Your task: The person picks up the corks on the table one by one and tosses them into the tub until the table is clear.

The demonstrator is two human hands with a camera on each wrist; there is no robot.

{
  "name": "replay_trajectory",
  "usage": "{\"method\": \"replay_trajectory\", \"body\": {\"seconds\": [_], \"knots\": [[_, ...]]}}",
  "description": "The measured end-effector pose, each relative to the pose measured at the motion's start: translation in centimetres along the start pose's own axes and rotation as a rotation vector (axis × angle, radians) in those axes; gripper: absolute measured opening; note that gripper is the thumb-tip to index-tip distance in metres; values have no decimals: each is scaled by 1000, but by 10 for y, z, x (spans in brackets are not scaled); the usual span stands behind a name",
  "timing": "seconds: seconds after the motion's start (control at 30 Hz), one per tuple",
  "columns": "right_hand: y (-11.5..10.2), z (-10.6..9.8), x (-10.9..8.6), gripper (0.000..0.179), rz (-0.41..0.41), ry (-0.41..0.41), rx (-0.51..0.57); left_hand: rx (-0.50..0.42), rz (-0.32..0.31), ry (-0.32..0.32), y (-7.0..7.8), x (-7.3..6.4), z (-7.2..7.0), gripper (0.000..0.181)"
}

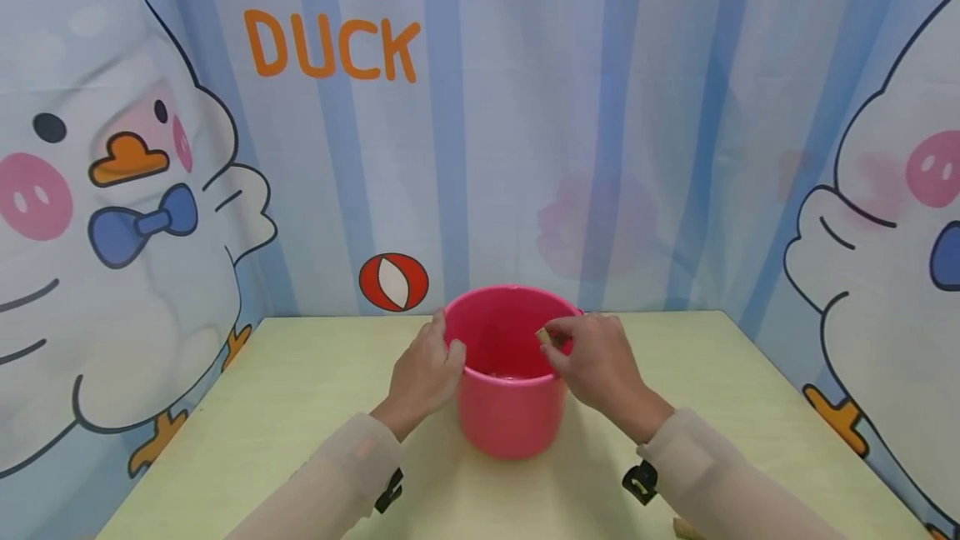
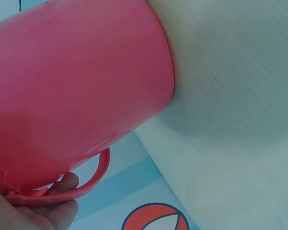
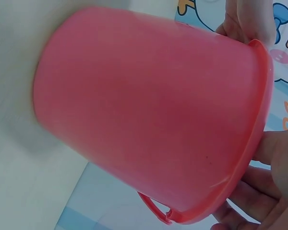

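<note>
A pink plastic bucket [image 1: 512, 419] stands upright on the table, its inside facing me in the head view. My left hand [image 1: 425, 369] grips its left rim, thumb over the edge. In the left wrist view, the fingers [image 2: 62, 213] curl about the pink handle [image 2: 103, 167]. At the right rim, my right hand [image 1: 600, 357] pinches a small tan piece [image 1: 543, 337] between thumb and forefinger, over the bucket's opening. What exactly the piece is, I cannot tell. Some small bits [image 1: 498, 374] show low inside the bucket, mostly hidden by its front wall.
The pale yellow table [image 1: 315, 407] ends at a blue-striped curtain [image 1: 517, 107] printed with ducks and a red ball. Another tan piece [image 1: 686, 529] lies by the front edge, partly covered by the right sleeve. A black strap piece [image 1: 641, 482] hangs under the right cuff.
</note>
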State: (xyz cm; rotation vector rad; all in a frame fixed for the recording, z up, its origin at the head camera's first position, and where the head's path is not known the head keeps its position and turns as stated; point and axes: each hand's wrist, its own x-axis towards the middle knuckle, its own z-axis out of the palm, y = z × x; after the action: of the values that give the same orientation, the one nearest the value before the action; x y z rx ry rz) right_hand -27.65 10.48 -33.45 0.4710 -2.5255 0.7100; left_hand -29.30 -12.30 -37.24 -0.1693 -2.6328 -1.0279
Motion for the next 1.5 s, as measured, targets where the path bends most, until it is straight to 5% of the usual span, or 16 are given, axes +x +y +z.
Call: {"method": "replay_trajectory", "body": {"seconds": [0.23, 0.57, 1.5], "knots": [[-2, 2, 2, 20, 13, -47, -16, -4, -2, -6, 1, 0, -1, 70], [-3, 0, 1, 46, 95, -84, -37, -13, -3, -13, 0, 0, 0, 71], [5, -8, -7, 34, -12, 70, -22, -6, 5, -8, -1, 0, 0, 70]]}}
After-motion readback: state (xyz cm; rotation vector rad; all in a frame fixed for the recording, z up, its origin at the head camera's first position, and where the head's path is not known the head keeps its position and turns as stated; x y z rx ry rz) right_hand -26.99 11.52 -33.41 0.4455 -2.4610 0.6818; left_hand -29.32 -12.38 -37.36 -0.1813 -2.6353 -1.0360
